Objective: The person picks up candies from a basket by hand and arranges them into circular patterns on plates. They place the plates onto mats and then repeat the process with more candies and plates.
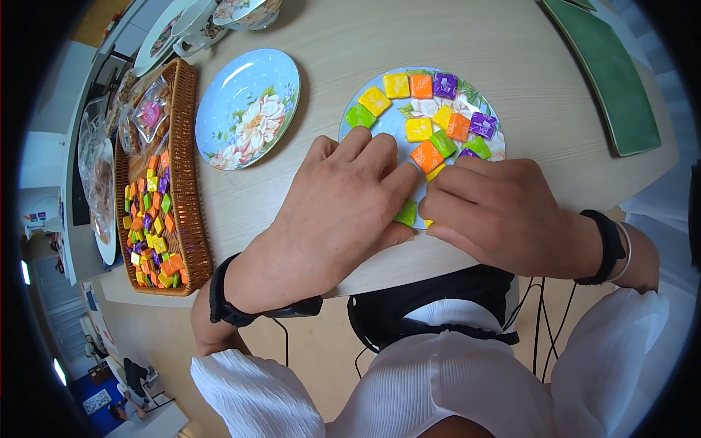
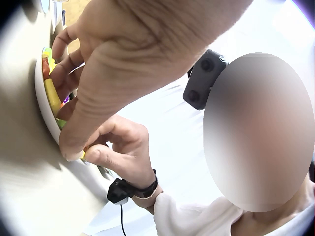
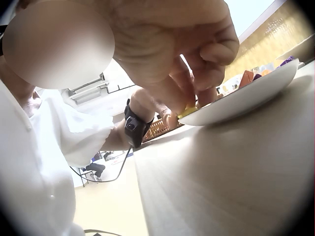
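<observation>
Coloured wrapped squares lie on a floral plate (image 1: 400, 130), in a curved row at its far side and a cluster in the middle. My left hand (image 1: 332, 201) reaches over the plate's left side, its thumb and index finger around a green square (image 1: 407, 213) at the near rim. Beside it, my right hand (image 1: 504, 212) pinches a yellow square (image 1: 429, 223), mostly hidden by the fingers. The left wrist view shows the left hand (image 2: 108, 73) low over the plate. In the right wrist view, the right hand's fingers meet the yellow square (image 3: 187, 112) at the rim.
A second floral plate (image 1: 219, 95) stands left of the first. Farther left, a wicker basket (image 1: 191, 182) holds many coloured squares and bagged items. A cup (image 1: 196, 25) and bowl (image 1: 248, 13) are at the back left; a green tray (image 1: 613, 87) is on the right.
</observation>
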{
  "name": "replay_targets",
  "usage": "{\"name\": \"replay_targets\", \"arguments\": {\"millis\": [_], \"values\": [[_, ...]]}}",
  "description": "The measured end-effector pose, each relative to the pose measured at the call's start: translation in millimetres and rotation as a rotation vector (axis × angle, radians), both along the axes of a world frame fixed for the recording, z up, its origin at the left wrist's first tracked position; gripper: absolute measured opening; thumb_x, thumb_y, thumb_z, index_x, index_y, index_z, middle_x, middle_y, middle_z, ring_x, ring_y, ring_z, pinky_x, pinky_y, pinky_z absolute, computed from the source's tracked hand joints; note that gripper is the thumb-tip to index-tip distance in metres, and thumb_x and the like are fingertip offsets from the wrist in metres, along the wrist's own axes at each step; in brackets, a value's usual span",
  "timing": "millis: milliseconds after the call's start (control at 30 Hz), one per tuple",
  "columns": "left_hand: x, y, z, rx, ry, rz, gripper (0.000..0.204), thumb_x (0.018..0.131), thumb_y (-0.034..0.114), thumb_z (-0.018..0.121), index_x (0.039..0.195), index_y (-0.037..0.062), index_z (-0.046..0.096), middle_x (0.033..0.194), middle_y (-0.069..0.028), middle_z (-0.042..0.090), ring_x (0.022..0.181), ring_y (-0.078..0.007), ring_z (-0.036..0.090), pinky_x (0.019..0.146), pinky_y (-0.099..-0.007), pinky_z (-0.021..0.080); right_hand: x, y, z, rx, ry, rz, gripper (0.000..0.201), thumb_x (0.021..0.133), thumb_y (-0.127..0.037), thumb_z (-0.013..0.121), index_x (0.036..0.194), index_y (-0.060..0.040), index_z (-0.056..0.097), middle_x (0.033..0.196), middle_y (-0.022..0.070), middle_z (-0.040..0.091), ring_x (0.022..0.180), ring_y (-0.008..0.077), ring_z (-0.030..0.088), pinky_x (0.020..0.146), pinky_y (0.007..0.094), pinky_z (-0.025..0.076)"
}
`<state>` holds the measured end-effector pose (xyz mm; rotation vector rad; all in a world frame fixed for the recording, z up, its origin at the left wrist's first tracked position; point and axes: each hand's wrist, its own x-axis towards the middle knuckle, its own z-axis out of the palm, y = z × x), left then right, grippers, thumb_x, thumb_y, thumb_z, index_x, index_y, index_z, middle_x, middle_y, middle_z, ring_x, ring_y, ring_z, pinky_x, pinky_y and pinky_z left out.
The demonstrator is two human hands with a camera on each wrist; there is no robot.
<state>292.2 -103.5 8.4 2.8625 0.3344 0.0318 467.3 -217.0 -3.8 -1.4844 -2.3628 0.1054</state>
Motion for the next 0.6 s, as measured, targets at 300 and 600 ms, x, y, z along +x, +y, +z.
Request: {"name": "replay_targets", "arguments": {"millis": [300, 600], "values": [[-9, 9, 12, 0.01, 0.0, 0.006, 0.04, 0.059, 0.015, 0.08, 0.098, 0.0125, 0.066, 0.094, -0.0038, 0.054, 0.094, -0.0237, 0.051, 0.082, -0.0376, 0.043, 8, -9, 4, -0.016, -0.084, -0.058, 0.009, 0.075, -0.015, 0.062, 0.078, -0.0106, 0.055, 0.075, 0.0009, 0.055, 0.071, 0.0143, 0.059, 0.048, 0.0294, 0.045], [-9, 11, 10, -0.021, 0.001, -0.011, 0.037, 0.059, 0.01, 0.078, 0.095, 0.012, 0.068, 0.091, -0.0032, 0.054, 0.091, -0.0228, 0.052, 0.08, -0.0361, 0.044, 5, -7, 1, 0.002, -0.032, -0.026, 0.006, 0.074, -0.013, 0.061, 0.077, -0.0104, 0.056, 0.074, 0.0007, 0.054, 0.072, 0.0142, 0.059, 0.049, 0.0294, 0.046]]}}
